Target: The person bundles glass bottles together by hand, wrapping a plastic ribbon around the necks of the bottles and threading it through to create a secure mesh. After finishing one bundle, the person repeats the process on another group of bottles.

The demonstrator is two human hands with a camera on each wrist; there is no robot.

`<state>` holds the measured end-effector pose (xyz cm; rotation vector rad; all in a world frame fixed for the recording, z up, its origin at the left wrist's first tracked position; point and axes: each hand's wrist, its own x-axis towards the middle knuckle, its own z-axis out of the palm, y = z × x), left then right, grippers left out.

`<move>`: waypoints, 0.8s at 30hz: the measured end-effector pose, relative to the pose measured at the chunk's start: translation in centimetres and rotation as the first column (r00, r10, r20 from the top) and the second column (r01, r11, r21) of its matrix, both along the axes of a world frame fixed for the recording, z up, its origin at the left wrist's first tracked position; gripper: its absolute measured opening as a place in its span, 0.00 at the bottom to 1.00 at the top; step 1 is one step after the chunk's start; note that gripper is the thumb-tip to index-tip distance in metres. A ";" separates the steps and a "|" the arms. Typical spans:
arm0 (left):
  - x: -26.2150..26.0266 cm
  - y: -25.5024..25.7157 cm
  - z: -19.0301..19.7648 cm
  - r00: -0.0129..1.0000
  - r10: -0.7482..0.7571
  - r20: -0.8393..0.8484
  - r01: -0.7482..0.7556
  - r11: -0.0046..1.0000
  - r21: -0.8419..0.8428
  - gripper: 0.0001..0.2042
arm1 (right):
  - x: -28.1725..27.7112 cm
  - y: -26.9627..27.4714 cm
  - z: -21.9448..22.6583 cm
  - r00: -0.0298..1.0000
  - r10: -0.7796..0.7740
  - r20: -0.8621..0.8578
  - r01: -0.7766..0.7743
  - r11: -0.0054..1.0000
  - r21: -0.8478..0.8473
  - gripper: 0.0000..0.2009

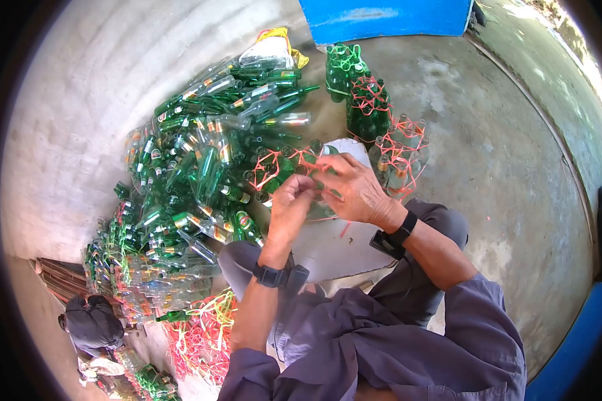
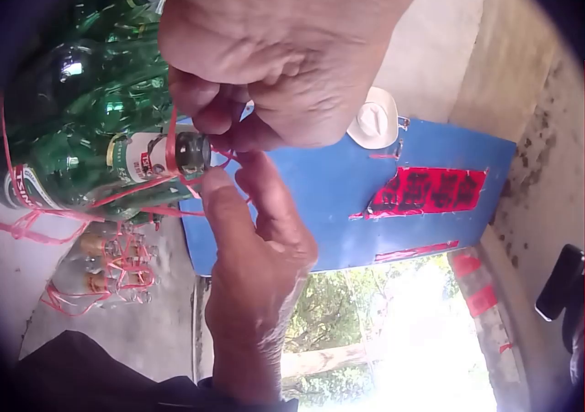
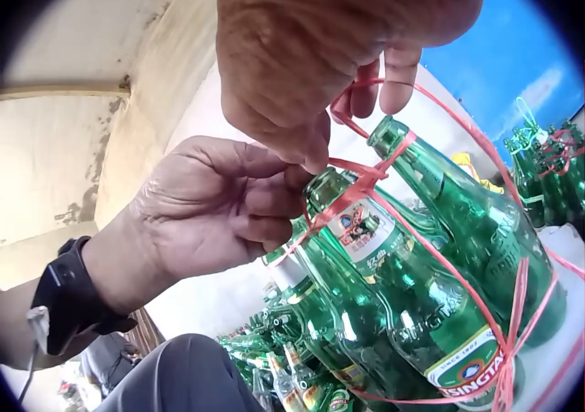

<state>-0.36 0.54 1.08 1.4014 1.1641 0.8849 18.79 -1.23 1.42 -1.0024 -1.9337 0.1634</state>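
Note:
My left hand (image 1: 289,212) pinches pink plastic strapping at the neck of a green beer bottle (image 3: 361,238). Close beside it, my right hand (image 1: 360,190) holds the same pink strapping (image 3: 370,176), and a loop of it runs past the fingers in the right wrist view. The fingertips of both hands meet just over the bottle mouth (image 2: 193,149). Several green bottles stand upright in a bundle, with strands crossing between their necks and a band round their sides. The hands cover part of this bundle in the head view.
A large heap of loose bottles (image 1: 201,150) lies to the left against the wall. Tied bundles (image 1: 368,110) stand ahead on the right. A pile of pink strapping (image 1: 204,341) lies at lower left, near another person (image 1: 93,324). The bundle stands on a pale board (image 1: 334,250).

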 end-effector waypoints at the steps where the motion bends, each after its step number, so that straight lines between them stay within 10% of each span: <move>1: 0.0 -0.2 0.2 1.000 -0.018 0.012 0.019 0.999 -0.037 0.06 | -0.1 -0.1 -0.4 1.000 0.000 0.000 0.000 1.000 0.000 0.15; 11: 0.0 -1.5 -0.1 0.977 0.087 0.193 -0.061 0.989 -0.136 0.08 | -0.1 -0.1 -1.8 0.998 0.060 0.009 -0.059 0.994 -0.087 0.06; 24: 1.2 -4.9 -3.6 0.987 0.123 -0.102 -0.075 0.919 0.388 0.10 | -0.3 -1.7 0.0 0.982 -0.016 0.187 0.007 0.999 0.050 0.06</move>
